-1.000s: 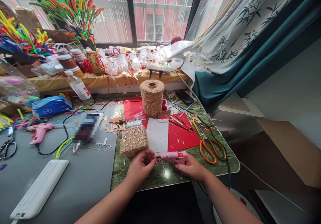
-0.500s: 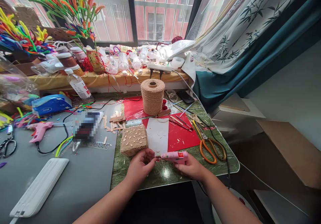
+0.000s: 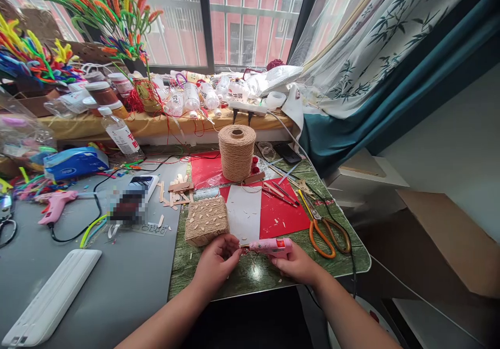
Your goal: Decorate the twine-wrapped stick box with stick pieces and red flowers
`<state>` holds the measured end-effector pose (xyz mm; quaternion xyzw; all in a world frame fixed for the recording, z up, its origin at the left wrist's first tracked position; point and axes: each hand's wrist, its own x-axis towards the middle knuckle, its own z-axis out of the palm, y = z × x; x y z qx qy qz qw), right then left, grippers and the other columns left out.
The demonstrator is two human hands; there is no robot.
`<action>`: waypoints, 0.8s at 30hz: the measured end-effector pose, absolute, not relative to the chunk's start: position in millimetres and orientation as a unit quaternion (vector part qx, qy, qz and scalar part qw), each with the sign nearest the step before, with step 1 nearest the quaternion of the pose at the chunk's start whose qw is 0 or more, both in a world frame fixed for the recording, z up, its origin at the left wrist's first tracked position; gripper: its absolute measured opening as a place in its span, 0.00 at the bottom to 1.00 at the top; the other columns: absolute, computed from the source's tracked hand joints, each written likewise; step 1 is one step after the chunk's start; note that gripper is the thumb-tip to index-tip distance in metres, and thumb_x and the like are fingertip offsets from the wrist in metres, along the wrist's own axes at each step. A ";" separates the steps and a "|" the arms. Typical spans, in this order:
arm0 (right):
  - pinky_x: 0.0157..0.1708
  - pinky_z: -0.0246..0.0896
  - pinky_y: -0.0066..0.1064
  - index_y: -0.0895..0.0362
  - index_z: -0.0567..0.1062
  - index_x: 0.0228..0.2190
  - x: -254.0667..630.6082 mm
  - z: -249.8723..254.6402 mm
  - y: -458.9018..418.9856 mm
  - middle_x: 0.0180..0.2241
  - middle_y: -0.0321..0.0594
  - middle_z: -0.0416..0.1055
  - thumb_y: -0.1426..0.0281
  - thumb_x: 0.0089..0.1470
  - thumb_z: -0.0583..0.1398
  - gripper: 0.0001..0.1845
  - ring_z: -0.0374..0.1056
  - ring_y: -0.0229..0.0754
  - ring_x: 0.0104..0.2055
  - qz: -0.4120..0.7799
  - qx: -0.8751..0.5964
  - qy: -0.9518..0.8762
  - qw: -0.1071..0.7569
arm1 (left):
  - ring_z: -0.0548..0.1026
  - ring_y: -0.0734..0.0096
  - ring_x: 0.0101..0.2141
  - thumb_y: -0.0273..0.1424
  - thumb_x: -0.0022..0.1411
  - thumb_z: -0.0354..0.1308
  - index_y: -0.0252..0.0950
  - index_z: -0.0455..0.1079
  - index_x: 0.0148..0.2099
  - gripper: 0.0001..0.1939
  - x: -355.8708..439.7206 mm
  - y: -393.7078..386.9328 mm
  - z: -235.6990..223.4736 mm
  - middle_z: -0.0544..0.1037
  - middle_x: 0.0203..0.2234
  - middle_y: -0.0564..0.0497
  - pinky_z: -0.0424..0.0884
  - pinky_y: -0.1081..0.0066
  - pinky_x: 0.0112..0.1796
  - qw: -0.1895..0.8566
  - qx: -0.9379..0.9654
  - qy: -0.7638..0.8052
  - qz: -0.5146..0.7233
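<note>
My right hand (image 3: 294,264) is wrapped round the handle of a pink glue gun (image 3: 269,245), whose nozzle points left. At the nozzle tip, my left hand (image 3: 219,259) has its thumb and fingers brought together in a pinch; whatever is between them is too small to make out. Just beyond my left hand stands a box wrapped in twine (image 3: 207,221), with small pale chips scattered over its top. A big spool of twine (image 3: 236,153) stands upright farther back on the red and white sheets.
Orange-handled scissors (image 3: 326,232) lie at the right with a black cord beside them. Wooden sticks (image 3: 180,190) are piled left of the sheets. A second pink glue gun (image 3: 58,206), a phone (image 3: 133,198) and a white power strip (image 3: 54,297) lie on the grey table. Bottles (image 3: 191,96) line the sill.
The view has shifted slightly, so the table items sit a little farther left. Both hands stay almost in place, with the glue gun's nozzle still at my left fingertips.
</note>
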<state>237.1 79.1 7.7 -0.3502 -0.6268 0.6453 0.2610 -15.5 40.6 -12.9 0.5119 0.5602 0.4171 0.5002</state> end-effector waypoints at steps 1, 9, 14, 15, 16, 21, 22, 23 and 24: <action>0.23 0.55 0.23 0.59 0.81 0.47 236.8 7.5 78.9 0.24 0.32 0.67 0.74 0.52 0.63 0.19 0.57 0.33 0.23 0.645 -0.350 -0.625 0.266 | 0.77 0.67 0.34 0.39 0.62 0.65 0.38 0.72 0.45 0.13 -15.4 40.5 -11.9 0.78 0.32 0.52 0.73 0.69 0.38 0.499 0.510 0.561 0.419; 0.24 0.56 0.24 0.58 0.80 0.38 237.6 2.7 78.2 0.21 0.31 0.63 0.74 0.52 0.63 0.10 0.58 0.34 0.23 0.652 -0.354 -0.613 0.270 | 0.78 0.66 0.33 0.40 0.62 0.65 0.38 0.74 0.43 0.12 -16.3 42.8 -12.2 0.80 0.32 0.51 0.73 0.69 0.37 0.504 0.500 0.567 0.417; 0.25 0.57 0.25 0.58 0.79 0.37 239.3 0.4 79.6 0.22 0.31 0.63 0.75 0.51 0.63 0.09 0.58 0.35 0.24 0.651 -0.353 -0.617 0.268 | 0.78 0.66 0.34 0.40 0.62 0.66 0.38 0.74 0.43 0.13 -16.8 42.2 -15.4 0.80 0.32 0.51 0.74 0.68 0.38 0.522 0.490 0.560 0.418; 0.25 0.57 0.24 0.58 0.79 0.35 239.4 0.0 79.8 0.23 0.31 0.63 0.75 0.50 0.63 0.07 0.58 0.35 0.24 0.651 -0.352 -0.616 0.270 | 0.79 0.65 0.34 0.40 0.62 0.66 0.38 0.74 0.43 0.13 -16.9 42.0 -15.7 0.80 0.33 0.50 0.74 0.68 0.38 0.523 0.490 0.559 0.418; 0.25 0.57 0.24 0.58 0.78 0.33 239.4 -0.4 79.8 0.23 0.31 0.63 0.74 0.50 0.63 0.05 0.58 0.34 0.24 0.653 -0.351 -0.613 0.272 | 0.79 0.65 0.35 0.40 0.62 0.66 0.38 0.74 0.43 0.13 -17.1 41.9 -15.9 0.81 0.33 0.50 0.74 0.68 0.38 0.523 0.489 0.558 0.419; 0.22 0.54 0.23 0.58 0.76 0.32 239.7 -2.9 78.5 0.23 0.31 0.62 0.69 0.51 0.66 0.06 0.56 0.33 0.22 0.673 -0.357 -0.587 0.273 | 0.80 0.63 0.36 0.41 0.62 0.65 0.38 0.75 0.42 0.12 -17.4 42.5 -15.8 0.82 0.34 0.49 0.74 0.67 0.39 0.524 0.495 0.554 0.416; 0.21 0.53 0.23 0.58 0.76 0.33 239.8 -3.2 78.2 0.23 0.30 0.61 0.68 0.51 0.66 0.07 0.55 0.33 0.22 0.674 -0.361 -0.584 0.273 | 0.80 0.63 0.36 0.41 0.62 0.65 0.38 0.75 0.42 0.12 -17.4 42.7 -15.7 0.82 0.34 0.49 0.74 0.67 0.39 0.522 0.498 0.555 0.415; 0.21 0.53 0.23 0.58 0.76 0.35 239.8 -3.3 77.9 0.22 0.30 0.61 0.68 0.51 0.66 0.09 0.55 0.32 0.22 0.675 -0.365 -0.581 0.271 | 0.80 0.63 0.36 0.41 0.62 0.65 0.38 0.75 0.42 0.12 -17.3 42.8 -15.7 0.82 0.34 0.49 0.74 0.67 0.40 0.519 0.498 0.556 0.416; 0.21 0.53 0.23 0.58 0.76 0.35 239.9 -3.3 77.8 0.22 0.30 0.61 0.68 0.51 0.67 0.10 0.55 0.32 0.22 0.675 -0.368 -0.580 0.269 | 0.80 0.63 0.36 0.41 0.62 0.65 0.38 0.75 0.42 0.12 -17.2 43.0 -15.8 0.82 0.34 0.49 0.74 0.67 0.40 0.516 0.498 0.558 0.418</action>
